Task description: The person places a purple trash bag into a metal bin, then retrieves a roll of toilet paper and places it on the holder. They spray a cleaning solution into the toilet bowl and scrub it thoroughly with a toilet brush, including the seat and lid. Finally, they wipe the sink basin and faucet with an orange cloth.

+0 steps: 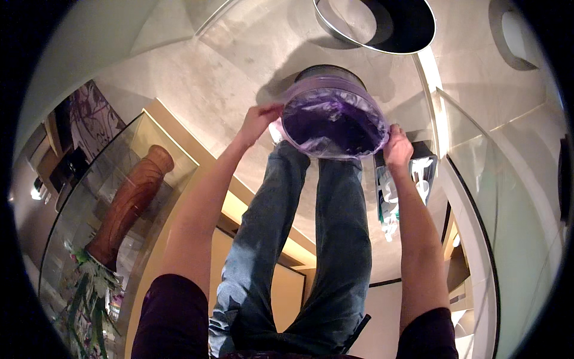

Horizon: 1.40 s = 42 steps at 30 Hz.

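Observation:
A translucent purple bin liner [376, 107] is spread over the mouth of a dark round bin [329, 72], its edge folded outward round the rim. The bin is tilted so that its opening faces me, and the liner also covers the inside. At the left of the rim my left hand [259, 124] is closed, fingertips pinching the liner's edge. Across from it, my right hand [397, 148] is closed on the liner at the right side of the rim. The bin's lower part is hidden behind the liner.
A larger round black container [412, 27] with a shiny rim stands beyond the bin. Beside my right forearm is a dark caddy [423, 152] with white items. To the left, a carved wooden vase [128, 203] with plant stems shows at a glass panel [66, 209].

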Tool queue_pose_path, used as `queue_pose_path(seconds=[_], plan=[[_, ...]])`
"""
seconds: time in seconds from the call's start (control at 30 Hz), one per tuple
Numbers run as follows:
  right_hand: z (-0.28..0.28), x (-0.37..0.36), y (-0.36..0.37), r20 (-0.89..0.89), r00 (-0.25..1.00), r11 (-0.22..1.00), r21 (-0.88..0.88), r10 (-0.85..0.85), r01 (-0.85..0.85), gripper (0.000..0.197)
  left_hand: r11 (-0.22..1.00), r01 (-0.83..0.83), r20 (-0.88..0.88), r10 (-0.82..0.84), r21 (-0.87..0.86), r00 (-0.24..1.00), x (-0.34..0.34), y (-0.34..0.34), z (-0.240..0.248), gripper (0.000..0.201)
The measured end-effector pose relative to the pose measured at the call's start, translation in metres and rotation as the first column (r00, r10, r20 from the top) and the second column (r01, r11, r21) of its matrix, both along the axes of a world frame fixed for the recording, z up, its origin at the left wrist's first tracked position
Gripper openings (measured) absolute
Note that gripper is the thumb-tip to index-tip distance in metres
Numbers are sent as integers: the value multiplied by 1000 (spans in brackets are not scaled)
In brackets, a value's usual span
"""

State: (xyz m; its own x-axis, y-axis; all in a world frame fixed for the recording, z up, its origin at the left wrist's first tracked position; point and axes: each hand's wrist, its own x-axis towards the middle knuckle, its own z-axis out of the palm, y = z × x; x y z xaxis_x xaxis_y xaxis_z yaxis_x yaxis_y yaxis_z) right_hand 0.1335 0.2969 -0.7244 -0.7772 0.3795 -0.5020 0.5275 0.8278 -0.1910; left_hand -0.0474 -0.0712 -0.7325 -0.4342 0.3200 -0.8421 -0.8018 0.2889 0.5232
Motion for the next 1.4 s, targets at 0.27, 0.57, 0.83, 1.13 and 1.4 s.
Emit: queue_pose_path(seconds=[0.27,0.57,0.83,1.13,1.4], plan=[[10,15,100,136,910,761,-507,-391,403,20,722,596,174,-575,-352,799,-126,50,45,40],[24,-31,99,612,547,352,-419,-571,837,15,-3,953,-105,-994,-302,-36,-57,283,82,117],[-5,-44,39,720,-93,-689,-607,-688,396,19,-145,805,-16,-982,-575,-188,39,332,31,54],[5,-50,3,-164,868,830,-417,-469,369,30,115,948,-172,-983,-295,66,-33,320,14,40],[-6,-58,13,674,43,-573,-659,-738,487,33,132,925,-254,-966,-358,39,-38,306,19,31]])
